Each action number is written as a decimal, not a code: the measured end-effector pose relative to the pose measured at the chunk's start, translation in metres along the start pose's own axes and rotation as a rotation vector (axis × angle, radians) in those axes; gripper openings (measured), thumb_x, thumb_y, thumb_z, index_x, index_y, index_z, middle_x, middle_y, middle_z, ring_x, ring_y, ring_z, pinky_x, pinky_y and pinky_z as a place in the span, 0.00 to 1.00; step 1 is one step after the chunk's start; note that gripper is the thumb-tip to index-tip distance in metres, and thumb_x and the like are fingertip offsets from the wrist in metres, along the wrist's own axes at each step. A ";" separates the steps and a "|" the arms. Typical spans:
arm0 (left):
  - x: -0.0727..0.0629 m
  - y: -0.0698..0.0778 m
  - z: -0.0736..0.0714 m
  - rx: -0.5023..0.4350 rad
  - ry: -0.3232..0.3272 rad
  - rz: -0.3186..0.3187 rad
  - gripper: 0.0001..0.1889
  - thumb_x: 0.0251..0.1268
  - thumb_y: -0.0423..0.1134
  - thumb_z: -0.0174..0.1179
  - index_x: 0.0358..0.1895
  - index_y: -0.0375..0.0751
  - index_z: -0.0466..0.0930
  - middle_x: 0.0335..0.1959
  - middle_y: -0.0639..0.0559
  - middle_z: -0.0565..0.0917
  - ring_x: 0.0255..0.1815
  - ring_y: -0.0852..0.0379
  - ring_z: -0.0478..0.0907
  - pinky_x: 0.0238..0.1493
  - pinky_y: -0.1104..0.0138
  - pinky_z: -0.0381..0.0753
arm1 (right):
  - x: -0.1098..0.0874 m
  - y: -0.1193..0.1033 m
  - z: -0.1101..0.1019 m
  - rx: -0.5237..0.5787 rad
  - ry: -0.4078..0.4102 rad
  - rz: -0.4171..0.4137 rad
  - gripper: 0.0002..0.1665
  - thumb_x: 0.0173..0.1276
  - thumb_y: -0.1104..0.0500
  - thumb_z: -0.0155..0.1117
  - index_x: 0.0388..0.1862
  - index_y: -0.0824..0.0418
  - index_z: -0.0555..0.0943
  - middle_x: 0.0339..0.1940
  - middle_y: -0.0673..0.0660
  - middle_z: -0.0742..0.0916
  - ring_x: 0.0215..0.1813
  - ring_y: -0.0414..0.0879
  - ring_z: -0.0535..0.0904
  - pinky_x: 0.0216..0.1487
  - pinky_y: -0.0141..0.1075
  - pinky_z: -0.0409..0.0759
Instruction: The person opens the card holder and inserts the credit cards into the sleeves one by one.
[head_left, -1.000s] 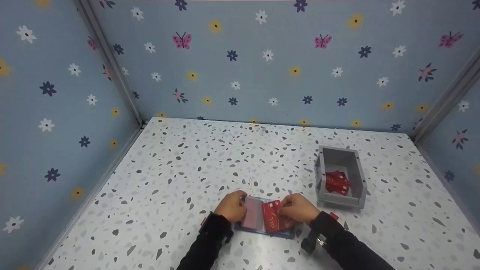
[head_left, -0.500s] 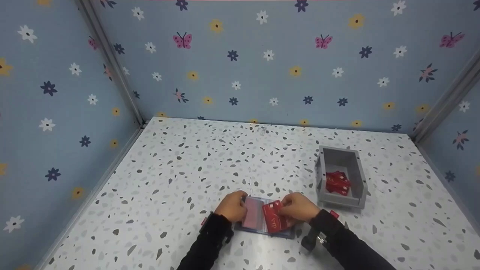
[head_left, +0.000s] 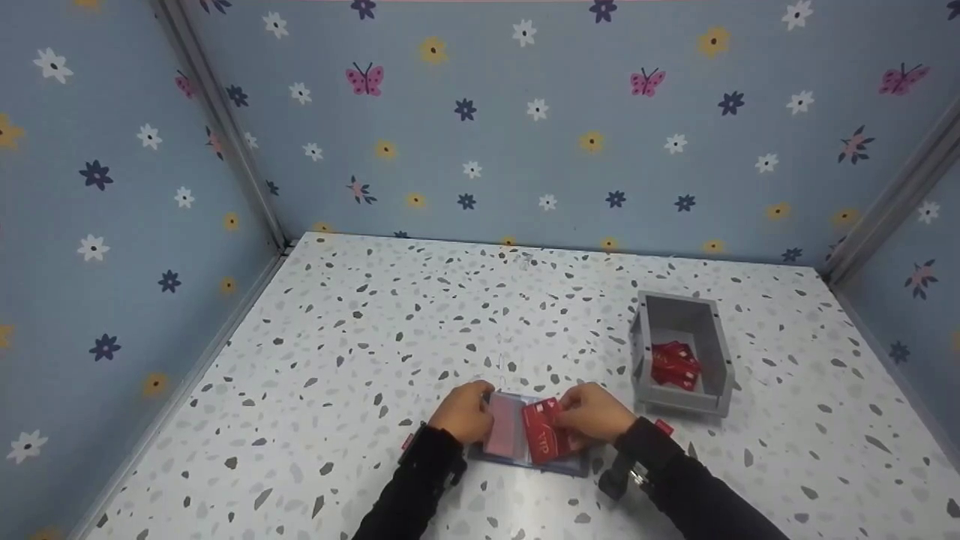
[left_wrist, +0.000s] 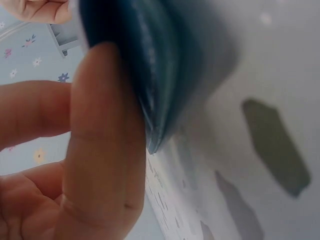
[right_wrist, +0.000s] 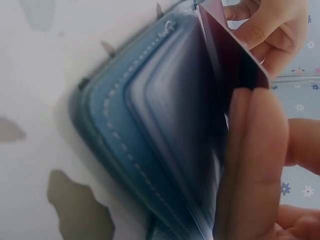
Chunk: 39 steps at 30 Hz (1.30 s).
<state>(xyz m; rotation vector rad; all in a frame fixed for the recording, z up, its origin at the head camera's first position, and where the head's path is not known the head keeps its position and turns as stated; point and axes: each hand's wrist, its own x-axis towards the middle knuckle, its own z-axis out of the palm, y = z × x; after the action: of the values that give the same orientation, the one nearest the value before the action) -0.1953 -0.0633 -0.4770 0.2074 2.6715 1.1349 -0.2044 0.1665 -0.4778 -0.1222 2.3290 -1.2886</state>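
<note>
A blue stitched card holder (right_wrist: 114, 127) with clear plastic sleeves lies opened out on the table. Its left sleeve (head_left: 502, 426) looks pinkish in the head view. At the holder's left edge, my left hand (head_left: 463, 414) pinches the cover between thumb and fingers; the left wrist view shows the thumb against the blue edge (left_wrist: 159, 100). My right hand (head_left: 598, 414) pinches a red card (head_left: 541, 431) with gold lettering by its right side. The card is tilted over the holder's right half. Whether its far edge is inside a sleeve, I cannot tell.
A grey plastic bin (head_left: 681, 403) stands to the right, beyond my right hand, with several red cards (head_left: 675, 365) inside it. The speckled white table (head_left: 360, 322) meets flower-patterned walls (head_left: 495, 142) at the back and sides.
The red card has shifted very slightly up and left with my right hand. My left hand keeps its hold on the card holder in the same place.
</note>
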 end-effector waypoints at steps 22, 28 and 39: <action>0.001 0.001 -0.001 -0.044 -0.023 -0.014 0.27 0.51 0.23 0.54 0.60 0.29 0.73 0.27 0.50 0.78 0.27 0.57 0.73 0.28 0.67 0.73 | 0.004 -0.004 0.016 0.057 0.095 -0.018 0.06 0.61 0.66 0.66 0.31 0.67 0.77 0.20 0.54 0.82 0.16 0.38 0.78 0.21 0.32 0.83; 0.000 0.001 -0.001 -0.057 -0.024 -0.011 0.26 0.52 0.22 0.53 0.59 0.29 0.74 0.27 0.51 0.77 0.28 0.57 0.73 0.30 0.67 0.74 | 0.005 -0.007 0.021 0.053 0.114 0.003 0.08 0.61 0.65 0.68 0.32 0.67 0.77 0.21 0.55 0.84 0.16 0.38 0.79 0.20 0.32 0.83; -0.001 -0.002 0.000 -0.045 0.009 0.043 0.22 0.54 0.23 0.52 0.56 0.29 0.75 0.28 0.50 0.78 0.29 0.57 0.74 0.32 0.67 0.75 | 0.009 -0.013 0.030 0.087 0.104 -0.028 0.04 0.61 0.70 0.59 0.33 0.72 0.80 0.20 0.57 0.85 0.17 0.40 0.81 0.23 0.35 0.85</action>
<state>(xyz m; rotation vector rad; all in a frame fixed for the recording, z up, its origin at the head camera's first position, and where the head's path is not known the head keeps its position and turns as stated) -0.1947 -0.0645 -0.4780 0.2531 2.6589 1.2103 -0.2013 0.1333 -0.4841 -0.0614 2.3607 -1.4396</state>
